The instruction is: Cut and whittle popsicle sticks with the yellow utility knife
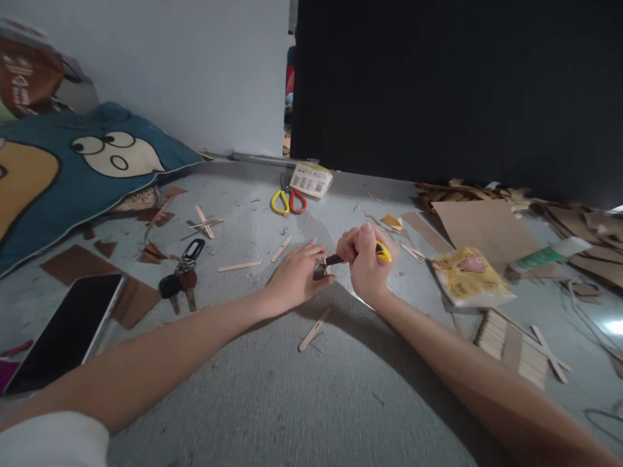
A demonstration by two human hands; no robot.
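Grey surface [272,395], wooden sticks [239,266], scissors [293,202], keys [187,280], yellow packet [470,280]

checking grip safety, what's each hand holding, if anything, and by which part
Right hand: a yellow tool, by its handle. Left hand: at a small stick; its hold is unclear.

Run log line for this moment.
right hand: gripping yellow-and-black tool | left hand: at tool tip, grip unclear | nearby: scissors, keys, phone

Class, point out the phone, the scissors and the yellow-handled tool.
Phone [68,329], head view: dark screen.
Scissors [292,200], head view: red handle loop.
Yellow-handled tool [384,251], head view: handle's yellow end.
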